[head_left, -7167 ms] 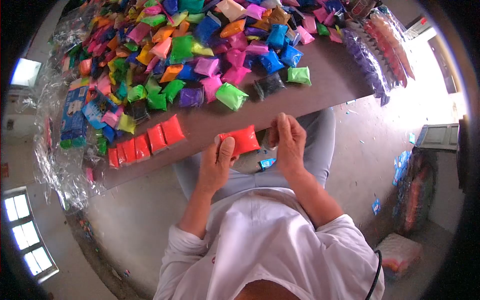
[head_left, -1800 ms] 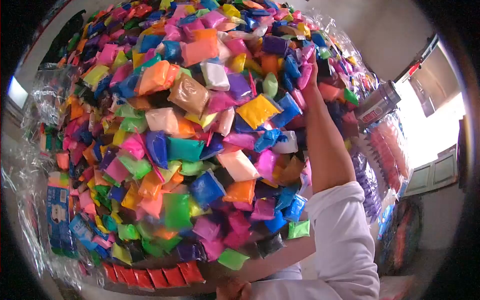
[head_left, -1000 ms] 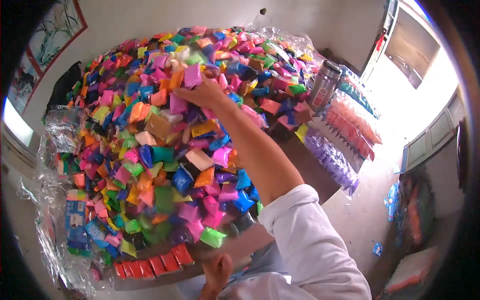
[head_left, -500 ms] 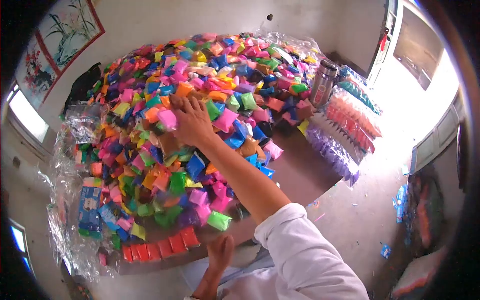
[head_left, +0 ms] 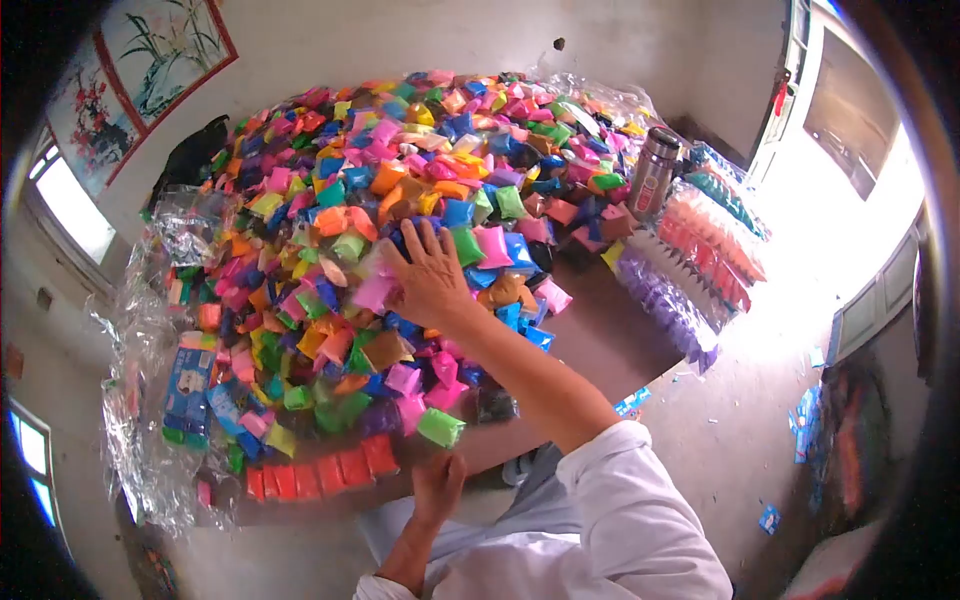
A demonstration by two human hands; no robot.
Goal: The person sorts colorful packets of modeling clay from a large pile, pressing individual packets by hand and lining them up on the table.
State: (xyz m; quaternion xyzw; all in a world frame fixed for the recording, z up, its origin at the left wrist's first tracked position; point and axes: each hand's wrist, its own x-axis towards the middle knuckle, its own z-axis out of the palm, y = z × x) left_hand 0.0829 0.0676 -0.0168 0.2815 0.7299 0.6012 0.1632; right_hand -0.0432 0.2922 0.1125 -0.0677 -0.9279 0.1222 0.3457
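A broad heap of small, colourful, pillow-shaped plastic packets (head_left: 345, 247) covers most of the table. My right hand (head_left: 430, 278) reaches into its middle, palm down, with fingers spread over the packets. Beside its thumb lies a blurred pink packet (head_left: 374, 292); a green packet (head_left: 466, 246) sits by the outer fingers. At the near table edge my left hand (head_left: 438, 485) is curled closed, and whatever it may hold is hidden. Just left of it, red packets (head_left: 325, 474) lie in a neat row. A light green packet (head_left: 441, 428) rests just above that hand.
A steel flask (head_left: 653, 177) stands at the right of the heap. Beside it lie bagged stacks of orange packets (head_left: 710, 235) and purple packets (head_left: 655, 300). Clear plastic wrap (head_left: 135, 400) and a blue printed pack (head_left: 190, 385) line the left side. Scraps litter the floor (head_left: 690, 460).
My right hand has drawn back toward me and slightly right across the heap, its fingers now more spread. Packets around it have shifted. My left hand stays by the edge; the view has shifted slightly.
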